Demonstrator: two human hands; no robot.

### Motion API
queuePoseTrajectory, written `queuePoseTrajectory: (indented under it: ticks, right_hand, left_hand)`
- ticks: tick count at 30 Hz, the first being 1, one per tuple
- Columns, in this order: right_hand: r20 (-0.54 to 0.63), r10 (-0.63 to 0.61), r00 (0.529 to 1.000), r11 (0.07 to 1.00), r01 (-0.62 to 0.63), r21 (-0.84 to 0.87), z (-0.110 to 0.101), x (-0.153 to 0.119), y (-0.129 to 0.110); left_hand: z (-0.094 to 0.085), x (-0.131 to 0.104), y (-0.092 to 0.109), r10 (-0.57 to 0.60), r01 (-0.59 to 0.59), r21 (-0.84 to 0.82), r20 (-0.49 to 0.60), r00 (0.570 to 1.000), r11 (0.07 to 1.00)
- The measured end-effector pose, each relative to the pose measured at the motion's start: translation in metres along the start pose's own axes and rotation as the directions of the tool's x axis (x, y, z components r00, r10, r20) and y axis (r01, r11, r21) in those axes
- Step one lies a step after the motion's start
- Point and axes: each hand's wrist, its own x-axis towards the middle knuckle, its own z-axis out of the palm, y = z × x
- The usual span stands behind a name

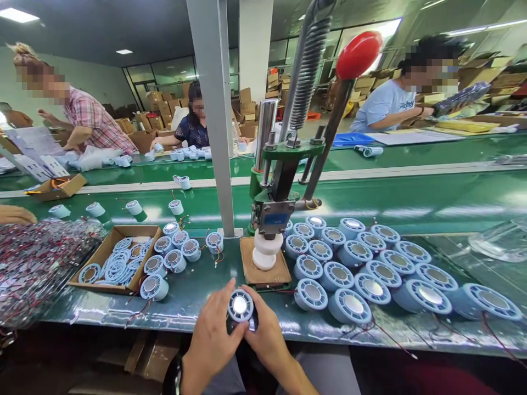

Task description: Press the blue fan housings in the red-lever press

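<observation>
Between my two hands, near the front edge of the bench, is a light blue round motor-like unit (240, 305) with a slotted ring and a shiny metal disc on top. My left hand (214, 323) grips it from the left, and my right hand (265, 326) from the right, thumbs meeting at its near side. Just beyond stands a green hand press (274, 203) with a red knob (359, 55) on its lever. Its white round pressing head (265, 249) is over a brown square pad (249, 269). The underside of the held unit is hidden.
Rows of similar blue units (353, 304) with trailing wires cover the bench at right. At left, a cardboard box (154, 241) holds loose blue rings, beside a few more units (154, 286) and a pile of wired parts (41, 269). Co-workers sit across the green conveyor (370, 189).
</observation>
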Motion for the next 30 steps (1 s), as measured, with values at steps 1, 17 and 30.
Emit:
queuePoseTrajectory:
  ticks: [1, 17, 30]
  right_hand:
    - [-0.011, 0.016, 1.000, 1.000, -0.016, -0.001, 0.001, 0.000, 0.000]
    - [0.081, -0.072, 0.994, 0.976, 0.087, -0.199, -0.004, -0.004, -0.003]
    - [-0.395, -0.468, 0.791, 0.831, 0.243, -0.500, -0.232, 0.272, -0.212]
  left_hand:
    - [0.003, 0.004, 0.003, -0.006, 0.006, 0.012, 0.004, 1.000, 1.000]
    - [0.031, -0.005, -0.002, -0.163, 0.164, -0.254, 0.023, 0.986, 0.953]
    - [-0.002, 0.121, 0.025, -0.151, 0.138, -0.477, 0.012, 0.988, 0.868]
